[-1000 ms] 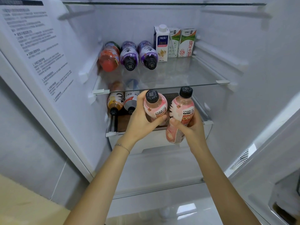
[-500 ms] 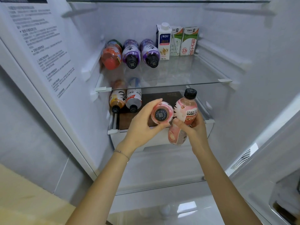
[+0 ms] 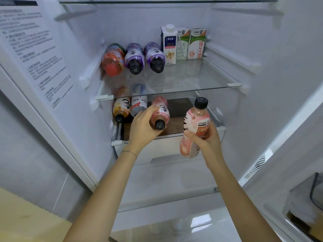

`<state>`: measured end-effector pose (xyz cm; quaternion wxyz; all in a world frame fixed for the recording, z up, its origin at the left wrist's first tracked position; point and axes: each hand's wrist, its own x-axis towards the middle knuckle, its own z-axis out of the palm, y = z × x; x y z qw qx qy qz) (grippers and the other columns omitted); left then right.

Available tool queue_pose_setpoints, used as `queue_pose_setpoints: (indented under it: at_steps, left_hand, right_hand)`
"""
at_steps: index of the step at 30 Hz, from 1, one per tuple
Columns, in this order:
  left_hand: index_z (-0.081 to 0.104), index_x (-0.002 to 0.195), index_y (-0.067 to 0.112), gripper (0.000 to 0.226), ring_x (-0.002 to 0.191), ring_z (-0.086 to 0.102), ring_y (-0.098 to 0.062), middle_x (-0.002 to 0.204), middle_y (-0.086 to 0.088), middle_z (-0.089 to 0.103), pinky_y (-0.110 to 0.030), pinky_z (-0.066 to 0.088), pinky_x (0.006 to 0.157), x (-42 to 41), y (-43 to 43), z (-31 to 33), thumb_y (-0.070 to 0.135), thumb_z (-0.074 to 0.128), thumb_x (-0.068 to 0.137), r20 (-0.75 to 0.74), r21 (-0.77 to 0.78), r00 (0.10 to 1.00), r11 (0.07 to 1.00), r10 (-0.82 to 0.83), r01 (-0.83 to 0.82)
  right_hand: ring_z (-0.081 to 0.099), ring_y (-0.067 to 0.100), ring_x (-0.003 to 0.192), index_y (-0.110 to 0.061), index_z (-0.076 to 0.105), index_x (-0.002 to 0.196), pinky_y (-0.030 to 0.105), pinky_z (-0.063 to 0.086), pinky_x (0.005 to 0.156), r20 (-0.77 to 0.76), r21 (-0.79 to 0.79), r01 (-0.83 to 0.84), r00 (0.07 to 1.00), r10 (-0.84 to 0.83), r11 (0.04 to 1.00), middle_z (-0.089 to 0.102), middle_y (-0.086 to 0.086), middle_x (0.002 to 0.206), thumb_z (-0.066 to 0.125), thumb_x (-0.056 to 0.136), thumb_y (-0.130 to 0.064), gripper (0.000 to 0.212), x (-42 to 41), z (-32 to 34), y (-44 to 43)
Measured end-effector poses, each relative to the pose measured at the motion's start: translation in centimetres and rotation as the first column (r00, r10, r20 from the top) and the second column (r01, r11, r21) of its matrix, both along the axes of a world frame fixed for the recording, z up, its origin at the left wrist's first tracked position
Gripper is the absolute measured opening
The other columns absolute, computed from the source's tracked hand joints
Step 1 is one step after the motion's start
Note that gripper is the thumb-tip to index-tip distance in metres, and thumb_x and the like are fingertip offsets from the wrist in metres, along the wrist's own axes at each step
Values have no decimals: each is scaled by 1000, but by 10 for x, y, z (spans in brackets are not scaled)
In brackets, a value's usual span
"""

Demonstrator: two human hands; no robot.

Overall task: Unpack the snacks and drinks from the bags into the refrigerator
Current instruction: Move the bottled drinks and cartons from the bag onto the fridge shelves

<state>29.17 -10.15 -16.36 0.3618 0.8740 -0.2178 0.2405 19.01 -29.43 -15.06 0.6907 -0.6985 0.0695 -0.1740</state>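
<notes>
Head view: the left hand (image 3: 141,126) curls its fingers round a pink bottle (image 3: 160,110) lying on the fridge's lower shelf (image 3: 178,123), just beside a white bottle (image 3: 138,105). The right hand (image 3: 204,138) grips a second pink bottle (image 3: 194,126), upright, in front of that shelf. The upper shelf (image 3: 192,75) holds three lying bottles (image 3: 134,60) and three cartons (image 3: 181,44).

In the open white refrigerator (image 3: 262,55), a pink plastic bottle with a black cap (image 3: 160,111) lies on its side at the lower shelf (image 3: 117,142), cap outward. The left hand (image 3: 142,128) grips it, and it is just beside a white-labelled bottle (image 3: 139,106) and an orange bottle (image 3: 120,109) lying likewise. A second pink bottle (image 3: 196,126) stands nearly upright in the right hand (image 3: 206,139), in front of that shelf. On the upper glass shelf (image 3: 201,79) lie a red bottle (image 3: 112,62) and two black-capped purple bottles (image 3: 134,61), with three upright cartons (image 3: 182,44) beside them.
</notes>
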Motion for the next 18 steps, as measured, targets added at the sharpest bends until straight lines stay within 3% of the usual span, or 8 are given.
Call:
queue_pose_setpoints:
  at_steps: [2, 5, 9, 15, 18]
  left_hand:
    - [53, 131, 19, 69, 111, 59, -24, 127, -1, 62, -45, 52, 91, 1, -2, -3, 31, 84, 71, 45, 14, 998, 999, 46, -47]
    - [58, 125, 14, 64, 116, 57, -24, 133, -5, 60, -47, 39, 107, -1, -6, -13, 20, 86, 68, 135, 70, 987, 993, 85, -95]
    - [57, 125, 14, 65, 121, 56, -22, 137, -5, 57, -41, 30, 114, -4, -8, -24, 17, 85, 67, 142, 127, 986, 986, 87, -105]
    - [44, 140, 18, 81, 139, 38, -20, 150, -2, 42, -44, 14, 121, -8, 0, -17, 55, 75, 75, 55, 226, 998, 974, -15, 2]
    - [42, 143, 20, 82, 142, 32, -20, 152, -2, 39, -45, 10, 121, -6, 7, -4, 62, 69, 77, 9, 277, 998, 959, -60, 55]
  right_hand:
    - [59, 11, 108, -27, 49, 125, 31, 51, 88, -5, -1, 4, 1000, -4, 1000, 62, -6, 118, 78, 76, -12, 59, 0, -1, -2]
    - [59, 14, 110, -24, 49, 128, 34, 51, 90, -14, 2, 5, 1000, -5, 1000, 62, -3, 121, 78, 76, -12, 61, 1, -3, -3]
    - [59, 15, 111, -25, 49, 128, 36, 52, 91, -10, -3, 7, 1000, -7, 1000, 62, -3, 121, 78, 76, -14, 61, 3, -5, -3]
    - [58, 17, 114, -19, 48, 133, 37, 53, 91, -5, -20, -3, 1000, 3, 1000, 60, 0, 125, 78, 76, -15, 64, 8, -4, -1]
    - [58, 18, 114, -19, 48, 133, 39, 53, 93, 0, -29, -18, 1000, 18, 999, 61, 0, 124, 81, 74, -18, 67, 9, -5, 0]
